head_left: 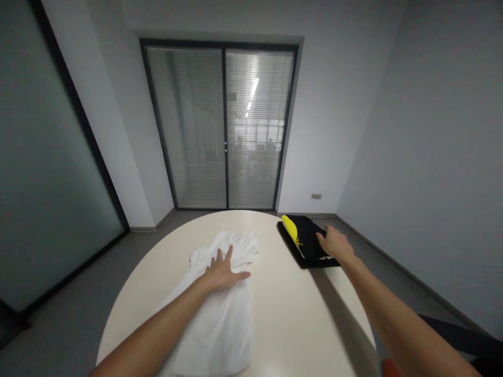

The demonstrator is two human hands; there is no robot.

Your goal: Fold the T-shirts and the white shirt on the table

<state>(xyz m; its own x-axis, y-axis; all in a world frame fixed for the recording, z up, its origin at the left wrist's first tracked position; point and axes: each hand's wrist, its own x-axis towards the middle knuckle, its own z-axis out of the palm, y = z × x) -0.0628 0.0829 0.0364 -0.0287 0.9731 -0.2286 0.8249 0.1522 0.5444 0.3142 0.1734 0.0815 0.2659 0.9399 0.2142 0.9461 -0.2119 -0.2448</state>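
Note:
A white cloth garment (223, 324) lies spread lengthwise on the round table, its far end (239, 243) rumpled and folded over. My left hand (220, 272) rests flat on it with fingers and thumb spread. To the right, near the table's edge, sits a folded black garment (310, 243) with a yellow patch and small white lettering. My right hand (336, 245) is at its right side, thumb on top and fingers curled over the cloth; some of the fingers are hidden.
The pale round table (283, 314) fills the lower middle. Beyond it stand a glass door with blinds (255, 131) and white walls. At lower right, a dark piece of furniture (463, 340) and a bit of something red (390, 368) show beside my right arm.

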